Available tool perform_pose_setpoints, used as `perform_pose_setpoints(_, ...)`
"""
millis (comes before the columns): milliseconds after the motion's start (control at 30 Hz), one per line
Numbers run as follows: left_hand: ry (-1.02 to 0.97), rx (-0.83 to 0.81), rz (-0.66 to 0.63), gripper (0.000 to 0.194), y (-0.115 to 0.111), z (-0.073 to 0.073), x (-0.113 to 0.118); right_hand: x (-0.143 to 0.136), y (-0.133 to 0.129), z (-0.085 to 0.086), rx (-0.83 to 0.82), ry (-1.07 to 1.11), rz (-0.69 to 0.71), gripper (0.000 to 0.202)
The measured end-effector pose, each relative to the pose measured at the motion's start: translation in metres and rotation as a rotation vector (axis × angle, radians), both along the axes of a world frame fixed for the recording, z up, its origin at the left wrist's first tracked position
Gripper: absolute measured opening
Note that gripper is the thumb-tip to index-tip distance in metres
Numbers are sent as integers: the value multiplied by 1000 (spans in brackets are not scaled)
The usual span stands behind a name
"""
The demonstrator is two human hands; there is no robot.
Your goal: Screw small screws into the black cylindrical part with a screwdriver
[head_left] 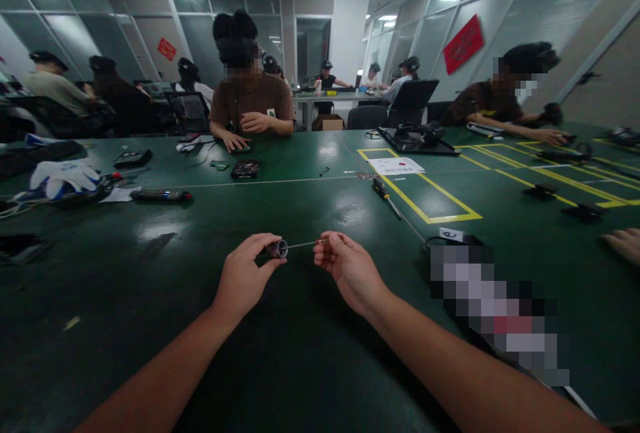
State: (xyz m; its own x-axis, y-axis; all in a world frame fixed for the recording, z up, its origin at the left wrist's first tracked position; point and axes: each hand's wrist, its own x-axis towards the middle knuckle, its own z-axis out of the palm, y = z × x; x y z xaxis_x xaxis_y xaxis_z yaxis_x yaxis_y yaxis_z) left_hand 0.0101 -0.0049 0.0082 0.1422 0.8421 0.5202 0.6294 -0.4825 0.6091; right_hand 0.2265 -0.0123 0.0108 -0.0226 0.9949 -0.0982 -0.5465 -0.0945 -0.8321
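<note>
– Small dark cylinder (273, 250): anything inside?
– Open mouth, pale rim, facing right hand (350, 269). Thin rod (301, 244) reaches it; can't tell how deep. Held above green table (300, 359).
– Grip?
– Left hand (245, 267): thumb and fingers pinching cylinder. Right: pinching rod's far end.

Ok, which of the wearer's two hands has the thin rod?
The right hand, pinching the thin rod near one end; the left hand instead grips the short dark cylinder with the pale rim.
</note>
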Motion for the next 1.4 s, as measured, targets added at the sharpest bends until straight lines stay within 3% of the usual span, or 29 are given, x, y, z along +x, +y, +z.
perform_pose_setpoints(233, -26, 6, 13, 31, 1, 0, -1, 7, 5, 5, -193, 197, 109, 18)
perform_pose_setpoints(667, -21, 14, 17, 28, 0, 1, 0, -1, -1, 5, 164, -123, -143, 26)
perform_pose_setpoints(1200, -15, 4, 10, 29, -1, 3, 1, -3, -8, 10, 273, -302, -100, 20)
perform_pose_setpoints(1400, -7, -26, 4, 28, 0, 3, 3, -2, -9, 14, 184, -240, -48, 32)
